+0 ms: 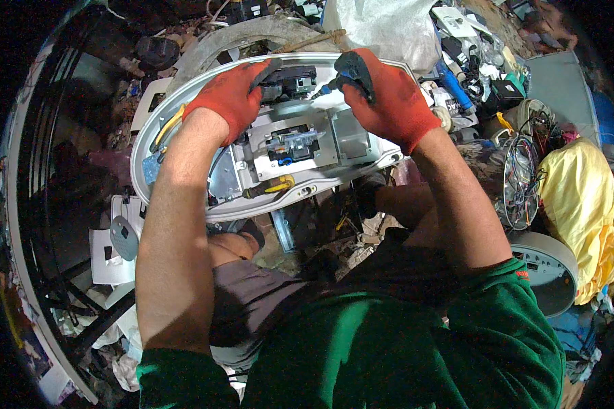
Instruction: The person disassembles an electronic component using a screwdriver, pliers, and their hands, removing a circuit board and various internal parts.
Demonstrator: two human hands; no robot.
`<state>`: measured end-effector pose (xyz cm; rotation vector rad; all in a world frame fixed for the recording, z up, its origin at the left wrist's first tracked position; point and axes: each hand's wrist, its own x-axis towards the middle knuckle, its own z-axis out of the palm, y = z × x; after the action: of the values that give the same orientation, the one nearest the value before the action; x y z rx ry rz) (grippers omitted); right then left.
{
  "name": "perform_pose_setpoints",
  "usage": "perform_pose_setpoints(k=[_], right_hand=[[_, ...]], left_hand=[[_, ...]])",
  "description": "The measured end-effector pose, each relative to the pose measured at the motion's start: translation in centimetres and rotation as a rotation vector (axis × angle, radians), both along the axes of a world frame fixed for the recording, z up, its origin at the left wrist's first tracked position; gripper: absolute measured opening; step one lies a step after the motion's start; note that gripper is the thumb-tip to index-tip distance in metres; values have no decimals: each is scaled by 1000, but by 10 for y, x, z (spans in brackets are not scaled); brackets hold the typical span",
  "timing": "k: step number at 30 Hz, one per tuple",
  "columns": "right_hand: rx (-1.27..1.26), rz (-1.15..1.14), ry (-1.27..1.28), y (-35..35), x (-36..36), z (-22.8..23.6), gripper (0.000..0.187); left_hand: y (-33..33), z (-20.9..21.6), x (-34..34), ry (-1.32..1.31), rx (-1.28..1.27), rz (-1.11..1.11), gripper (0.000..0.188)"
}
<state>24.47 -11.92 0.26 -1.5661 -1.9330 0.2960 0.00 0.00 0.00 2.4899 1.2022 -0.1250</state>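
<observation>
A long white oval plastic housing lies open in front of me, over my lap. Inside it are metal plates, a black boxy component along the far wall and a small mechanism in the middle. My left hand, in a red glove with dark fingertips, closes around the left end of the black component. Gripped in my gloved right hand is a screwdriver with a blue and black handle. Its tip points left, near the component's right end.
Yellow-handled pliers rest at the housing's left end, and a yellow and black tool lies inside its near edge. A white sack, electronic scrap, tangled wires, a yellow bag and a round white housing surround me.
</observation>
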Motion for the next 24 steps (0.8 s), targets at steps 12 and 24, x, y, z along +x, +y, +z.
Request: perform_pose_setpoints(k=[12, 24], right_hand=[[3, -16, -35, 2, 2, 1, 31], [-275, -72, -462, 17, -29, 33, 32]], left_hand=[[-1, -5, -1, -49, 46, 4, 49], [-2, -4, -1, -114, 38, 29, 48]])
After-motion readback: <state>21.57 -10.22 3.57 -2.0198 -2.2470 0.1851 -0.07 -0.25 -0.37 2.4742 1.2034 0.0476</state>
